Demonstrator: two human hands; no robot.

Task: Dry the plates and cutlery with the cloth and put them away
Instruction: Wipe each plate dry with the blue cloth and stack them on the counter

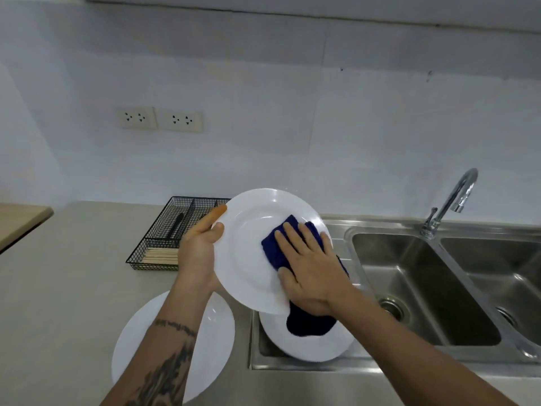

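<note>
1. Closest to the camera there's a white plate (128,341) lying flat on the grey countertop (67,288), partly hidden under the tattooed left forearm.
2. Just right of it, a second white plate (310,348) sits on the steel drainboard (292,367) of the sink, with the loose end of the cloth hanging down in front of it.
3. Above those two, the held plate (251,250) is tilted up in the air, face toward the camera.
4. Left hand (199,247) grips its left rim, thumb hooked over the front edge and fingers wrapped round the back.
5. Right hand (310,268) lies flat with fingers spread out straight, pressing a dark blue cloth (273,247) against the plate's face; thumb pins the cloth's lower edge.
6. Off to the right is the double steel sink (424,282), with a curved chrome tap (456,197) behind it.
7. Behind the left hand, a black wire cutlery tray (164,232) sits on the counter with wooden chopsticks (161,255) in the front slot and something dark in a back one, can't tell what.
8. Furthest back, two wall sockets (161,118) on the white tiled wall.
</note>
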